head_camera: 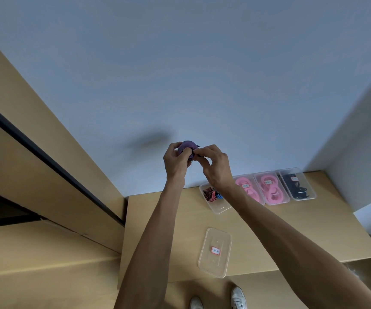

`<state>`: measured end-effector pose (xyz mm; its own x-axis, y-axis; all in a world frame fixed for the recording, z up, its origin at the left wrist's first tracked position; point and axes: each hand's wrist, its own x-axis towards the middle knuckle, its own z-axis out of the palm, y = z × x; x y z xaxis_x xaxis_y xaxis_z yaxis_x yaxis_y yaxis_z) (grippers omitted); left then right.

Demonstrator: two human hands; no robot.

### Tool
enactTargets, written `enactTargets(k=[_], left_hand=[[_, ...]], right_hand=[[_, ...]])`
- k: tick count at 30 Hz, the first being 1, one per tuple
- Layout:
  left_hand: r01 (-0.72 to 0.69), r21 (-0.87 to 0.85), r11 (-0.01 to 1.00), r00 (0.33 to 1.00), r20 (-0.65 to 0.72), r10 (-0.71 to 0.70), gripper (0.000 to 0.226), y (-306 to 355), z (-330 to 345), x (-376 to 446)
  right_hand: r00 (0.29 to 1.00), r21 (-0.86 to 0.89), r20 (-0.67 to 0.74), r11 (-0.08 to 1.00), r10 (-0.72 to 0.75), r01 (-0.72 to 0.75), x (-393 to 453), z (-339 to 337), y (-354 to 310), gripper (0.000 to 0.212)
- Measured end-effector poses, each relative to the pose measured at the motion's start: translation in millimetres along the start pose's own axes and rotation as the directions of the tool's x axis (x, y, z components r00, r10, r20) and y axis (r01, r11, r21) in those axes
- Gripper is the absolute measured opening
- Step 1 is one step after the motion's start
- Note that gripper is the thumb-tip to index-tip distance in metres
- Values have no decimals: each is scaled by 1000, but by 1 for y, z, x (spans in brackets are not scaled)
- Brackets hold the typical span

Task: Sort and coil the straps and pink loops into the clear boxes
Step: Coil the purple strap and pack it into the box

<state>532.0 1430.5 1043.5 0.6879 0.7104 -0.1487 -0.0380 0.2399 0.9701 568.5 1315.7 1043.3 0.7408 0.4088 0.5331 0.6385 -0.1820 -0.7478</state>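
Both hands are raised in front of the wall, well above the table. My left hand (175, 160) grips a coiled purple strap (186, 146), and my right hand (213, 162) pinches the strap's dark end at the coil's right side. Below on the wooden table (171, 237) stand clear boxes: one with red-black striped and blue straps (213, 198), two with pink loops (247, 188) (271, 188), one with black straps (298, 184). An empty clear box (215, 252) with a red-edged label lies nearer to me.
A pale wall fills the upper view. Tan cabinet panels with a dark gap stand at the left. The table's front edge runs just above my white shoes (238, 295). A grey object shows at the far right edge.
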Motion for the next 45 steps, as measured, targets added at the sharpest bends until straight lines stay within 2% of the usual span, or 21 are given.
enactTargets(k=[3,6,9,14,19,21,24,25,29,33,36,39,45], left_hand=[[-14,35,999,999,-44,16,16,0,0,0],[33,19,999,994,-104,-31,23,1,1,-1],[63,3,998,997,-49,-63,23,2,-2,1],[-1,24,1000,998,61,-1,19,4,-9,4],[-48,8,999,987,157,46,17,7,-15,4],[-39,6,999,983,178,37,16,7,-17,4],[-26,9,1000,978,209,24,15,6,-20,3],[-27,14,1000,975,220,23,15,5,-20,3],[-22,39,999,970,241,12,18,1,-24,3],[-12,28,1000,971,239,5,24,-4,-27,4],[-34,69,997,967,255,15,25,-1,-26,8],[-13,90,996,982,190,-5,22,1,-22,10],[45,68,997,996,71,-49,13,-2,-9,8]], right_hand=[[1000,-21,18,1000,-13,13,2,-1,0,22],[1000,-14,18,1000,5,-5,0,0,0,24],[1000,7,25,1000,1,-1,2,0,0,23],[998,42,64,999,19,-22,6,-2,2,23],[979,230,25,952,201,-201,11,-1,0,21],[960,272,93,921,264,-279,17,-6,3,23],[904,390,273,822,328,-415,21,-14,4,42],[894,403,293,804,339,-437,21,-15,5,45],[902,360,280,835,328,-416,15,-14,12,23],[901,415,292,806,322,-423,14,-12,13,19],[897,517,308,735,318,-438,13,-12,12,19],[904,528,294,735,311,-425,16,-9,7,20],[923,481,95,795,372,-370,9,4,3,9]])
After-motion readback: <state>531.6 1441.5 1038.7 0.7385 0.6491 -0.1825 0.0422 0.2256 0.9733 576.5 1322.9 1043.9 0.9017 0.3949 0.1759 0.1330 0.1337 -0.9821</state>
